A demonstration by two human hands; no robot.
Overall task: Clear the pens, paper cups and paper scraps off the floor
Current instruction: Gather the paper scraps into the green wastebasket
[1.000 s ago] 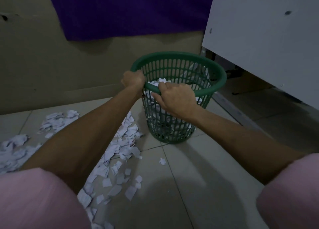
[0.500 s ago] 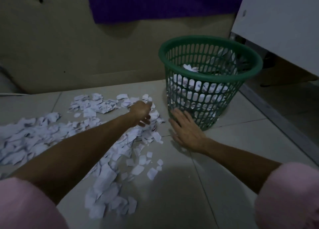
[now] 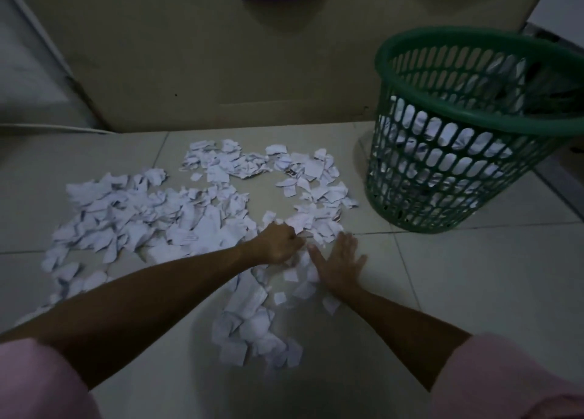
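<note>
While dim light dulls every colour, a floor of large, smooth, pale square tiles (image 3: 474, 292) fills most of the view, meeting a plain beige wall (image 3: 189, 55) at the far side. One round green plastic basket (image 3: 395, 178), its sides an open lattice of slots under a solid rim, stands on the tiles at the right, tapering toward its base. White crumpled paper shows through the lattice, filling its lower part.

Left of the basket, a wide spread of torn white paper scraps (image 3: 132, 219) covers the floor, far too many to count: small, irregular, flat or curled pieces, some faintly printed. One arm of the spread reaches almost to the basket's foot; another trails from there toward the viewer.

Two bare forearms extend from pink sleeves (image 3: 41, 384). Left of the basket and nearer the viewer, the left hand (image 3: 279, 243) is curled among the scraps, though whether it grasps any cannot be told. Just beside it, on the basket's side, the right hand (image 3: 339, 263) lies flat, fingers straight and spread, palm down on the tile at the scraps' edge.
</note>
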